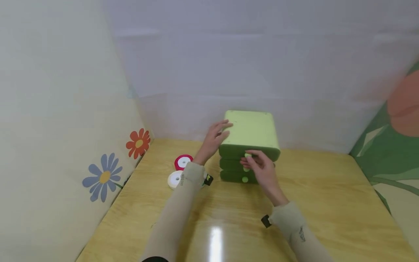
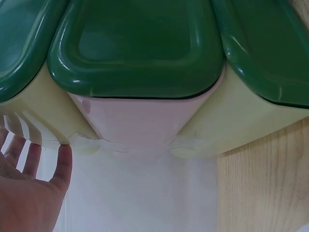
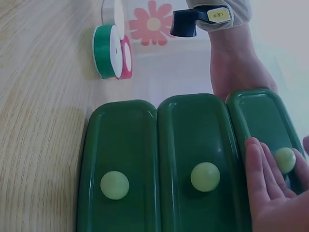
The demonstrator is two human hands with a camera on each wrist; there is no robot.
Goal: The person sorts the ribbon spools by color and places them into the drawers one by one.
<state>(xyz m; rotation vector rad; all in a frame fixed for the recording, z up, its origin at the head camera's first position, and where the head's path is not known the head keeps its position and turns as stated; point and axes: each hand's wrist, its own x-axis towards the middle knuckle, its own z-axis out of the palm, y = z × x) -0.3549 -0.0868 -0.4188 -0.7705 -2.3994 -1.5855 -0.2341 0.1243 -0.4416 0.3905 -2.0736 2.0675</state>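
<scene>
A small three-drawer box [image 1: 250,127] with a light green top and dark green drawer fronts [image 3: 193,130] stands on the table. My left hand [image 1: 212,140] rests against the left side of the box near its top, fingers extended. In the left wrist view its fingertips [image 2: 63,157] touch the pale side of one unit. At the front, my right hand [image 1: 264,173] pinches the round light green knob [image 3: 285,160] of the top drawer between thumb and fingers. Two lower knobs [image 3: 205,177] sit free of the hand. All three drawers look closed.
Left of the box lie ribbon spools: a red one [image 1: 178,162], a white one [image 1: 172,181] and a green one [image 3: 102,52], partly hidden by my left arm in the head view. A white wall [image 1: 196,72] stands behind, with flower-patterned panels [image 1: 104,177] at the sides.
</scene>
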